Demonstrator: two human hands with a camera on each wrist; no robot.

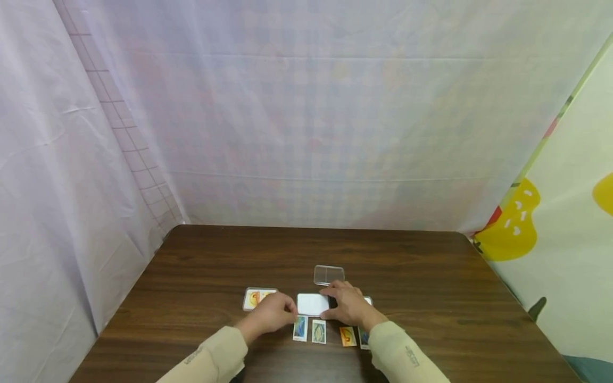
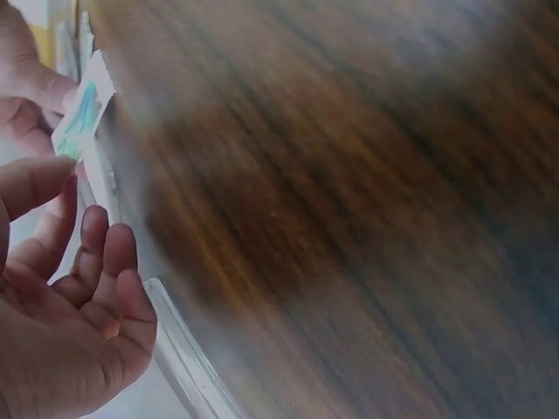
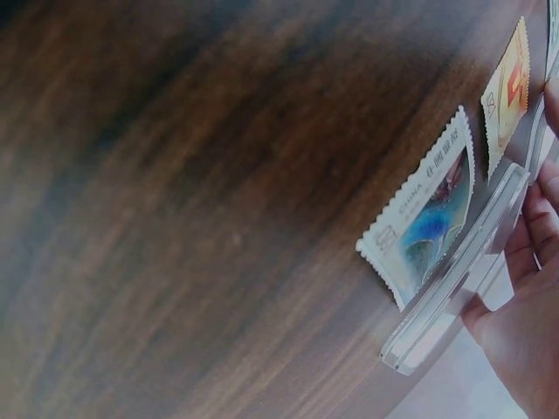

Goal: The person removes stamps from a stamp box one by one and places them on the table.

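Note:
My left hand point(image 1: 275, 313) pinches one end of a blue-green postage stamp point(image 2: 86, 113) between thumb and forefinger; its other fingers are loosely bent. The stamp lies at the front edge of a flat case with a white insert point(image 1: 312, 304). My right hand point(image 1: 350, 304) grips that case at its right end, thumb on the near edge and forefinger on the far edge. Close by on the table are a green stamp point(image 1: 319, 331), an orange stamp point(image 1: 348, 336) and a blue stamp marked CHINA point(image 3: 428, 209), which my right sleeve partly covers in the head view.
A clear lid point(image 1: 329, 274) lies beyond the white case. To the left is a clear case with orange stamps point(image 1: 253, 299), partly behind my left hand. Another clear case point(image 3: 458, 271) lies under my right wrist. Everything rests on a dark wooden table point(image 1: 191, 266) with curtains around it.

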